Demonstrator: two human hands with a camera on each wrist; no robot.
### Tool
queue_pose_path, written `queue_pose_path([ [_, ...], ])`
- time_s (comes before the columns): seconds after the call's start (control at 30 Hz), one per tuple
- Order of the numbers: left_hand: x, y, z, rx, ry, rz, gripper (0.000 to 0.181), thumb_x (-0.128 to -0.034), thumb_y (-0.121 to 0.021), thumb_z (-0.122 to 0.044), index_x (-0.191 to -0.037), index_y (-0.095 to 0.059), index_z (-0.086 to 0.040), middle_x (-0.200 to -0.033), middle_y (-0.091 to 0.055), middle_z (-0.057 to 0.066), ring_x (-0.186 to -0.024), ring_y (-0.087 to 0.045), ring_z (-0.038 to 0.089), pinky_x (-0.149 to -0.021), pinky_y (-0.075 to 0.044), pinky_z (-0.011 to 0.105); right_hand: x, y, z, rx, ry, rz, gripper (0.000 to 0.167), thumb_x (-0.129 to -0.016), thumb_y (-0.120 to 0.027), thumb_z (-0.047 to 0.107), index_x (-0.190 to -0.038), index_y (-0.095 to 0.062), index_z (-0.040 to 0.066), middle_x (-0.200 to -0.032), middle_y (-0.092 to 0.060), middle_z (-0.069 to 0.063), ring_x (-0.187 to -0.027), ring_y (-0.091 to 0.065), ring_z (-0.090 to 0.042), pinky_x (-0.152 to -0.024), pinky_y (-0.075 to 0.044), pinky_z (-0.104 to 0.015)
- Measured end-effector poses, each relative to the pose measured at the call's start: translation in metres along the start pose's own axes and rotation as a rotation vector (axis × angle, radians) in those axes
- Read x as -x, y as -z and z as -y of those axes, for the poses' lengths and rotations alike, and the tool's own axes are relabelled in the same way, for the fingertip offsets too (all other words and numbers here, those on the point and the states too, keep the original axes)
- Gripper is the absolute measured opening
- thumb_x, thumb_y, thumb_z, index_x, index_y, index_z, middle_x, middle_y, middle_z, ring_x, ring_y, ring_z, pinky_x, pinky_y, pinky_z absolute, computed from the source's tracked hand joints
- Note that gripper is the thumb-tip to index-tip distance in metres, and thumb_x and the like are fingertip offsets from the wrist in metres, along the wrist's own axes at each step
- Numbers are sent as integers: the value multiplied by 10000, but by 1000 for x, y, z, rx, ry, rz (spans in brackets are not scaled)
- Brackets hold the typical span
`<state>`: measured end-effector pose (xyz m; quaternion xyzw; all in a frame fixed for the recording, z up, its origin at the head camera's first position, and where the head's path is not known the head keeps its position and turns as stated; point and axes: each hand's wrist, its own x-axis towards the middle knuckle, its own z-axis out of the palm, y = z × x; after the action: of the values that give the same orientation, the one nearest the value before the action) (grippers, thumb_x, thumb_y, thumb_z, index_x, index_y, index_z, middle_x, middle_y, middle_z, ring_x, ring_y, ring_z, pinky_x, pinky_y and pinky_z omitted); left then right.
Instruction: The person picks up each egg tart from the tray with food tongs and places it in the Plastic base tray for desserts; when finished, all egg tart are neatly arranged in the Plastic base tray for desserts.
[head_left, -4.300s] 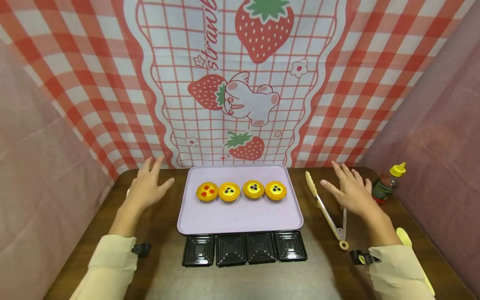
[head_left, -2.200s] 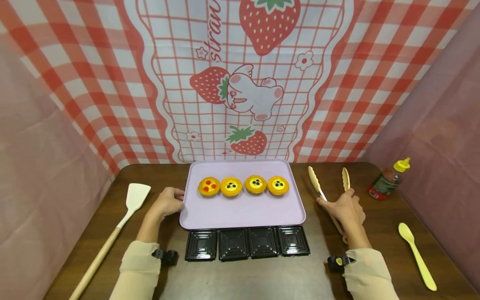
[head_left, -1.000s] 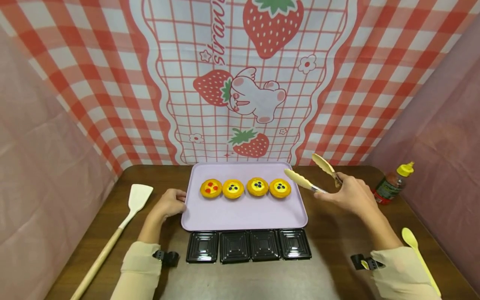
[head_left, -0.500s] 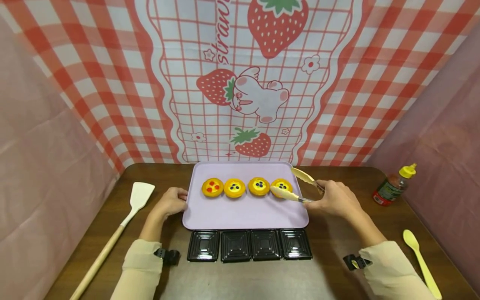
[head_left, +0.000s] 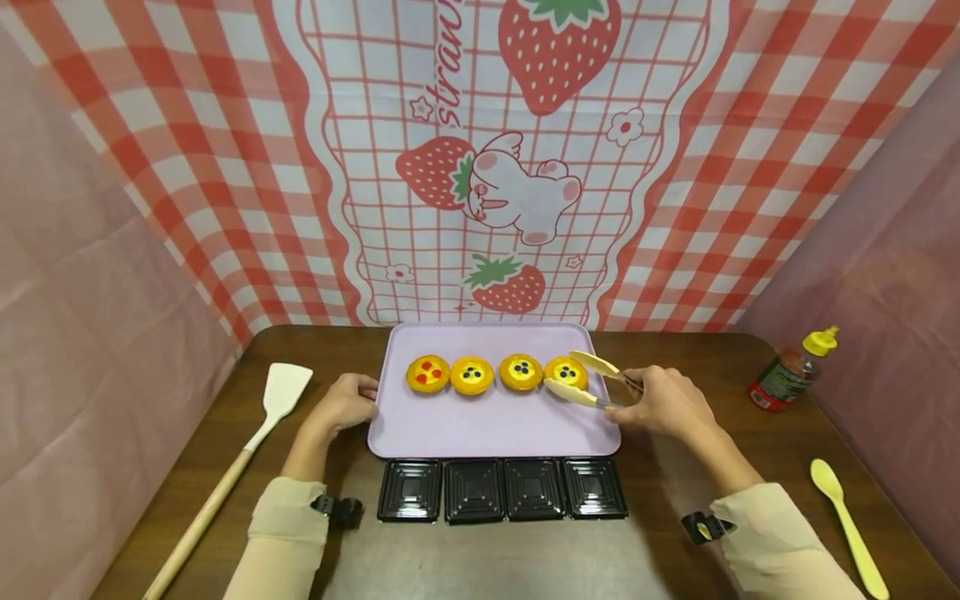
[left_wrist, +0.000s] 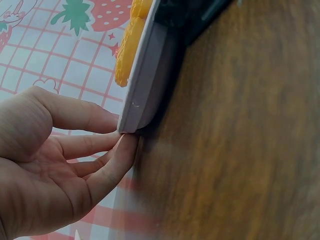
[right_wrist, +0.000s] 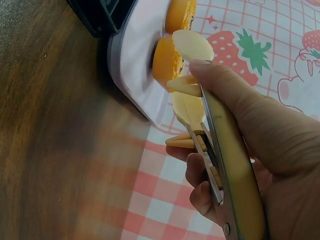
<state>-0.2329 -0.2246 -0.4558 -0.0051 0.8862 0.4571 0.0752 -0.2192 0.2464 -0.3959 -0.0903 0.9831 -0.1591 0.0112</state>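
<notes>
My right hand (head_left: 663,404) grips a pair of tongs (right_wrist: 235,165) with cream-coloured tips. The tips stand apart on either side of the rightmost egg tart (head_left: 566,374), which has blueberry-like dots on its yellow filling. Whether they touch it I cannot tell. Two similar tarts and one with red pieces (head_left: 427,374) sit in a row to its left on the lilac tray (head_left: 487,429). At the tray's left edge, my left hand (head_left: 343,406) pinches the rim between thumb and fingers, as the left wrist view shows.
Several black square plastic trays (head_left: 472,490) line the lilac tray's near side. A white spatula (head_left: 277,400) with a wooden handle lies at the left. On the right are a sauce bottle (head_left: 791,373) with a yellow cap and a pale yellow spoon (head_left: 847,521). A checked cloth (head_left: 480,167) hangs behind.
My right hand has picked the tongs up off the table and carried them left over the tray to the rightmost tart. My left hand has moved to the tray's edge and stays there.
</notes>
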Motion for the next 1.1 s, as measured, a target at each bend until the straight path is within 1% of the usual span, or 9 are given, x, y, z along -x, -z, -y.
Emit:
queue_pose_path([
  [0.13,-1,-1,0,-10,6,-1,520,-622,-603,100,-1138,-593,170,-960,-613,217,-874,-576,289,-694,-511,322,1,0,0,7,1,-7,562,-678,-857,497,-1096,-728,144,-701,-544,18,-664,-488,-213,-517,-371,-361],
  [0.2,-1,-1,1,-15,10,-1,526,-622,-599,102,-1145,-592,168,-963,-613,213,-878,-576,287,-696,-510,318,1,0,0,5,1,-7,541,-681,-857,491,-1080,-727,150,-696,-542,18,-661,-487,-212,-517,-369,-361],
  [0.43,-2,-1,0,-6,21,-2,523,-626,-590,109,-1146,-594,165,-969,-604,216,-874,-569,284,-688,-505,305,6,1,-3,-13,-15,-5,634,-698,-847,489,-1188,-710,111,-744,-584,4,-687,-502,-219,-538,-385,-356],
  [0.63,0,-1,1,0,19,-1,527,-624,-585,112,-1147,-590,175,-969,-608,227,-868,-575,285,-684,-510,309,11,9,-4,-33,-10,-18,619,-698,-844,490,-1181,-722,123,-762,-618,5,-682,-510,-215,-546,-399,-352],
  [0.73,1,0,2,1,18,-2,524,-628,-590,110,-1148,-587,178,-961,-607,224,-863,-576,285,-679,-515,311,14,16,-4,-41,8,-35,652,-686,-852,504,-1188,-723,108,-794,-655,-10,-682,-523,-211,-546,-409,-351],
  [0.83,1,1,3,4,19,-4,522,-631,-592,109,-1148,-584,179,-957,-605,220,-862,-575,286,-677,-518,315,21,23,-5,-37,23,-52,730,-668,-851,554,-1208,-712,83,-850,-690,-43,-685,-531,-208,-543,-412,-347],
  [0.93,1,1,2,4,11,-6,514,-626,-588,107,-1135,-588,179,-949,-605,220,-853,-574,284,-669,-513,311,31,26,-7,-37,41,-61,799,-646,-846,601,-1219,-703,63,-891,-706,-78,-681,-527,-206,-536,-402,-342],
  [1.03,1,0,2,-1,7,-11,508,-618,-577,109,-1121,-598,170,-937,-605,209,-840,-569,275,-655,-500,295,45,26,-8,-41,54,-61,838,-633,-842,622,-1226,-696,48,-879,-701,-81,-664,-503,-199,-521,-382,-334],
  [1.1,0,-1,2,-2,3,-13,506,-613,-572,109,-1114,-602,167,-930,-605,204,-835,-568,273,-650,-495,292,55,26,-8,-43,61,-57,831,-641,-850,597,-1235,-689,37,-865,-697,-76,-647,-488,-188,-517,-374,-328],
])
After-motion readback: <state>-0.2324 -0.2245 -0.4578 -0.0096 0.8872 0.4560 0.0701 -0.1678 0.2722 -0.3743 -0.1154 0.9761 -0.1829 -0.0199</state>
